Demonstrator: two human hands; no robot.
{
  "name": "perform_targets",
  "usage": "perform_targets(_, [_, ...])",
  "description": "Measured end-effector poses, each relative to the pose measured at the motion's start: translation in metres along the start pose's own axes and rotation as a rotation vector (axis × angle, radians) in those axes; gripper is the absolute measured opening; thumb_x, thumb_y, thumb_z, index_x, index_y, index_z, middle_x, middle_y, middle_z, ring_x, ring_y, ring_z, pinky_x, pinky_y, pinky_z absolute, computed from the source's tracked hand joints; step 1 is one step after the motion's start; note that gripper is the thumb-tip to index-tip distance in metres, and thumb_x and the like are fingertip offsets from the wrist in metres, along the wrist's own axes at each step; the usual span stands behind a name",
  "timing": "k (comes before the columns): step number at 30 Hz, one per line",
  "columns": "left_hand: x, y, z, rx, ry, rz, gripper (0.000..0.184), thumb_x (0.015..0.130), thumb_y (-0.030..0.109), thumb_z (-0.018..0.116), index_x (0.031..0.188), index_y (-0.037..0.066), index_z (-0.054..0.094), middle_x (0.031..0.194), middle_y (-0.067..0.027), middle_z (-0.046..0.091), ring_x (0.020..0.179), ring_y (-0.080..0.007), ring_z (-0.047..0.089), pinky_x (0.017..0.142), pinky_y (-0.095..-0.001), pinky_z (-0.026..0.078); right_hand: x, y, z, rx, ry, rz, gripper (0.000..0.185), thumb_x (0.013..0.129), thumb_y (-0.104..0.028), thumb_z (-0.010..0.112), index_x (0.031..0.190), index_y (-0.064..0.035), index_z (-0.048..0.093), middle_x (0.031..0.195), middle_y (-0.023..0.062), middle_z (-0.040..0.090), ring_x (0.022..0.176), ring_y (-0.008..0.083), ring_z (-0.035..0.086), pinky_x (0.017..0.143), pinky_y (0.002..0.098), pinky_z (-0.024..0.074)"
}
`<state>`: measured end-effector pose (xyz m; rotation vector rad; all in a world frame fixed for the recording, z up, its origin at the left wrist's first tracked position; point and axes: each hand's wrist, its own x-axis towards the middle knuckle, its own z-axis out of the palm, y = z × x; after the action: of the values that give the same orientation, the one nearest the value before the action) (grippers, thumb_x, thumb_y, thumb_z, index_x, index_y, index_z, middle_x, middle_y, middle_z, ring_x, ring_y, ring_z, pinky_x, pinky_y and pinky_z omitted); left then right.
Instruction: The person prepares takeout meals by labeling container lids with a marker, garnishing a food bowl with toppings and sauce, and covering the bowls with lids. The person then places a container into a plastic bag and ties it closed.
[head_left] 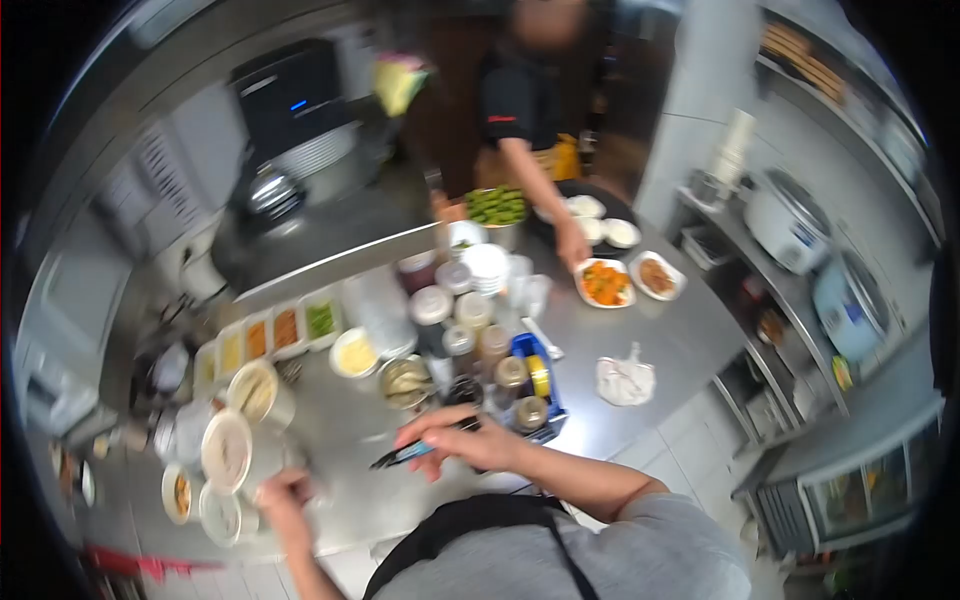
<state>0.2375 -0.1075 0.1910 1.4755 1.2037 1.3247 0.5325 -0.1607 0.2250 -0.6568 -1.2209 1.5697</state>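
Observation:
My right hand (pixel 455 440) is closed around a dark marker (pixel 415 453) with a light blue band, its tip pointing left over the steel counter (pixel 350 440). Just right of a stack of round tubs, near the counter's front edge, is my left hand (pixel 287 488). Its fingers are curled and blurred, and whether anything is between them cannot be made out. The nearest tub (pixel 228 450) has a pale lid. Beside it stand a lower tub (pixel 222 513) and another tub (pixel 180 493) with orange food.
A co-worker's hand (pixel 573 245) touches a white dish (pixel 605 283) of orange food. A blue basket (pixel 550 385) and several bottles stand mid-counter. A crumpled white cloth (pixel 626 378) lies at right. Small trays (pixel 288 330) line the back left, near a yellow-filled bowl (pixel 355 353).

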Motion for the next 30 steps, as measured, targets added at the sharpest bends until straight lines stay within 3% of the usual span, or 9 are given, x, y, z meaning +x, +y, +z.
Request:
perform_targets(3, [0.004, 0.026, 0.057, 0.206, -0.361, 0.324, 0.059, 0.098, 0.036, 0.019, 0.067, 0.000, 0.054, 0.059, -0.0092, 0.051, 0.055, -0.0206, 0.050, 0.052, -0.0312, 0.037, 0.002, -0.002, -0.001, 0.039, 0.087, -0.003, 0.024, 0.091, -0.018, 0.052, 0.104, 0.0014, 0.059, 0.084, 0.0113, 0.063, 0.070, 0.0159, 0.062, 0.063, 0.0270, 0.0504])
perform_targets(9, [0.007, 0.046, 0.088, 0.092, -0.379, 0.330, 0.077, 0.094, 0.055, 0.010, 0.064, -0.002, 0.052, 0.055, -0.0072, 0.049, 0.050, -0.0162, 0.045, 0.048, -0.0289, 0.033, -0.003, -0.013, 0.001, 0.033, 0.087, -0.031, 0.024, 0.090, -0.016, 0.051, 0.100, 0.0043, 0.058, 0.088, 0.0140, 0.062, 0.069, 0.0180, 0.062, 0.062, 0.0276, 0.0501])
perform_targets(13, [0.004, 0.038, 0.100, 0.169, -0.371, 0.460, 0.072, 0.096, 0.049, 0.014, 0.063, -0.002, 0.052, 0.055, -0.0098, 0.051, 0.050, -0.0195, 0.050, 0.048, -0.0306, 0.035, -0.007, -0.020, 0.008, -0.231, 0.110, -0.048, 0.020, 0.089, -0.012, 0.051, 0.099, 0.0028, 0.059, 0.083, 0.0113, 0.063, 0.063, 0.0161, 0.060, 0.062, 0.0286, 0.0488])
perform_targets(14, [0.002, 0.039, 0.102, 0.187, -0.398, 0.512, 0.054, 0.098, 0.033, 0.025, 0.068, 0.000, 0.056, 0.059, -0.0134, 0.056, 0.053, -0.0281, 0.057, 0.052, -0.0345, 0.043, -0.006, -0.015, 0.010, -0.376, 0.012, -0.174, 0.018, 0.088, -0.010, 0.051, 0.098, 0.0025, 0.059, 0.083, 0.0104, 0.062, 0.063, 0.0154, 0.059, 0.062, 0.0287, 0.0479])
perform_targets(20, [-0.018, 0.016, 0.115, 0.169, -0.542, 0.334, 0.056, 0.098, 0.030, 0.024, 0.063, 0.000, 0.056, 0.054, -0.0128, 0.054, 0.050, -0.0262, 0.057, 0.050, -0.0346, 0.043, -0.022, 0.015, 0.010, -0.543, -0.136, -0.418, 0.013, 0.087, -0.006, 0.047, 0.091, 0.0012, 0.057, 0.077, 0.0120, 0.058, 0.072, 0.0252, 0.057, 0.066, 0.0345, 0.0443])
perform_targets(24, [-0.030, 0.026, 0.131, 0.160, -0.624, 0.161, 0.056, 0.098, 0.027, 0.023, 0.061, 0.000, 0.055, 0.055, -0.0131, 0.056, 0.054, -0.0295, 0.059, 0.057, -0.0368, 0.046, -0.038, 0.009, -0.001, -0.467, -0.131, -0.253, 0.013, 0.086, -0.007, 0.048, 0.091, 0.0013, 0.057, 0.081, 0.0121, 0.060, 0.073, 0.0239, 0.058, 0.068, 0.0332, 0.0456])
perform_targets(27, [-0.036, 0.024, 0.147, 0.171, -0.763, 0.212, 0.038, 0.098, 0.025, 0.029, 0.094, 0.000, 0.057, 0.083, -0.0150, 0.061, 0.076, -0.0315, 0.060, 0.070, -0.0377, 0.046, -0.052, 0.006, -0.040, -0.057, 0.007, 0.172, 0.018, 0.089, -0.013, 0.053, 0.099, 0.0005, 0.060, 0.083, 0.0068, 0.063, 0.070, 0.0131, 0.060, 0.062, 0.0253, 0.0483])
perform_targets(28, [-0.033, 0.034, 0.148, 0.050, -0.770, 0.228, 0.033, 0.098, 0.024, 0.031, 0.115, 0.001, 0.047, 0.090, -0.0143, 0.056, 0.077, -0.0262, 0.056, 0.073, -0.0356, 0.045, -0.057, 0.001, -0.054, -0.196, 0.113, 0.054, 0.022, 0.089, -0.019, 0.054, 0.097, 0.0013, 0.058, 0.081, 0.0117, 0.062, 0.064, 0.0145, 0.059, 0.057, 0.0280, 0.0502])
perform_targets(30, [-0.022, 0.036, 0.134, 0.004, -0.635, 0.157, 0.037, 0.098, 0.024, 0.032, 0.126, 0.000, 0.038, 0.103, -0.0121, 0.051, 0.087, -0.0203, 0.053, 0.081, -0.0317, 0.043, -0.066, -0.013, -0.088, -0.405, 0.501, -0.114, 0.025, 0.088, -0.026, 0.055, 0.096, -0.0023, 0.055, 0.066, 0.0033, 0.055, 0.051, 0.0076, 0.052, 0.044, 0.0183, 0.0414])
